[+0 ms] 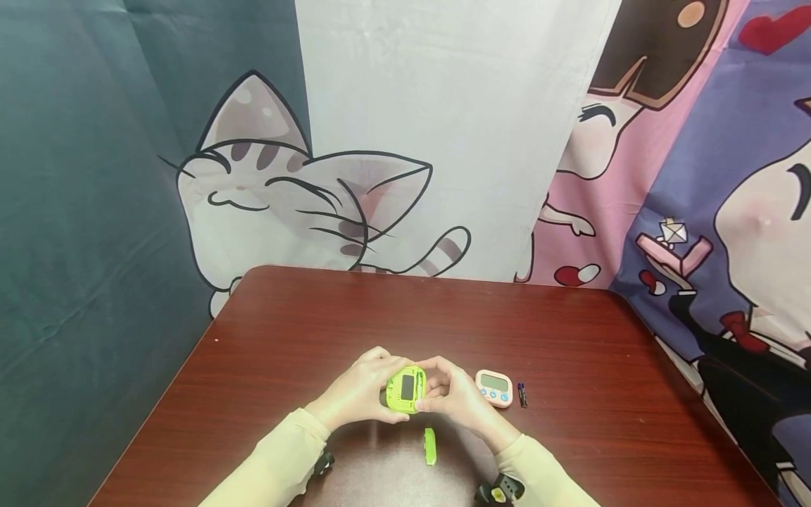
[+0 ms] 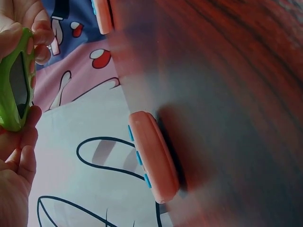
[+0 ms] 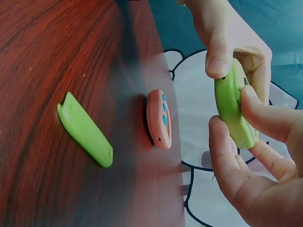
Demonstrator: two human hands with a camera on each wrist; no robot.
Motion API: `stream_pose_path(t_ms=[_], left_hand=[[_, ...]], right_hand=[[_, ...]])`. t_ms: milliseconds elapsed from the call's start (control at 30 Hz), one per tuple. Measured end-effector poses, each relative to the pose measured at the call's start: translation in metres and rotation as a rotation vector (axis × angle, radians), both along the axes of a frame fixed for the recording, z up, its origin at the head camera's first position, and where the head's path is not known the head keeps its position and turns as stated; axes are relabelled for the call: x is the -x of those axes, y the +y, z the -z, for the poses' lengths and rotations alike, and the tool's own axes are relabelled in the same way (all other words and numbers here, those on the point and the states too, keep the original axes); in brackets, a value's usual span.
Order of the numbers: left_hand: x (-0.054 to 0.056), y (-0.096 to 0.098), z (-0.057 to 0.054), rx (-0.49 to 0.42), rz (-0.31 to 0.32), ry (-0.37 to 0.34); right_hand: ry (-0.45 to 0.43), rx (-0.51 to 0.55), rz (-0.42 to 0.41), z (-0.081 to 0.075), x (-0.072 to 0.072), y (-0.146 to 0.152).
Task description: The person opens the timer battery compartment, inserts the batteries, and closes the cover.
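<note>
Both my hands hold a lime-green digital timer a little above the dark wooden table. My left hand grips its left edge, thumb below and fingers above. My right hand pinches its right side. In the right wrist view the green timer is seen edge-on between the fingers of both hands. In the left wrist view the green timer shows its dark screen. A loose green cover piece lies on the table just below my hands; the right wrist view shows this green cover lying flat.
A pink timer with blue buttons lies on the table right of my hands, and a small dark battery lies beside it. Cartoon-print cloth hangs behind the table's far edge.
</note>
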State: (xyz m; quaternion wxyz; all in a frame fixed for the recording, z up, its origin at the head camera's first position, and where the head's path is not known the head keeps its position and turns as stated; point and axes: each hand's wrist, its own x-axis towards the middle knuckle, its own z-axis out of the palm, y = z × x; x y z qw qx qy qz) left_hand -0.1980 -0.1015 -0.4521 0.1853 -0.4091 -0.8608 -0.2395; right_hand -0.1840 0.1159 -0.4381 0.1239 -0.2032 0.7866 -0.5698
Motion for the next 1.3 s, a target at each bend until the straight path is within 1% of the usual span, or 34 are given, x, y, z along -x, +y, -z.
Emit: stream_pose_path(t_ms=[67, 267, 467, 767, 900, 1033, 1100, 1133, 1200, 1300], left_hand=[[0.0, 0.0, 0.0, 0.002, 0.0, 0.007], [-0.001, 0.001, -0.001, 0.019, -0.011, -0.02], [-0.001, 0.001, -0.002, 0.016, -0.006, 0.002], [-0.002, 0.002, -0.001, 0.016, -0.023, 0.015], [-0.001, 0.002, 0.001, 0.007, -0.034, 0.003], [0.0, 0.001, 0.004, -0.004, -0.04, -0.035], [0.001, -0.001, 0.007, -0.016, -0.051, -0.057], [0.001, -0.002, 0.007, -0.019, -0.058, -0.066], [0.002, -0.005, 0.009, -0.03, -0.075, -0.083], [0.003, -0.008, 0.009, -0.038, -0.098, -0.093]], right_hand=[[-0.006, 0.0, 0.003, 0.0, 0.0, 0.0], [-0.014, 0.01, 0.02, 0.001, -0.001, -0.001], [0.014, -0.019, 0.055, 0.003, -0.002, -0.002], [-0.003, 0.006, 0.06, 0.004, -0.001, 0.0], [-0.008, 0.007, 0.049, 0.006, -0.001, 0.001], [-0.007, -0.003, 0.003, 0.007, 0.001, 0.004], [0.001, -0.025, -0.007, 0.006, 0.001, 0.006], [0.015, -0.052, -0.001, 0.007, 0.001, 0.006], [0.055, -0.138, 0.021, 0.007, 0.001, 0.008], [0.15, -0.318, 0.046, 0.01, 0.0, 0.013]])
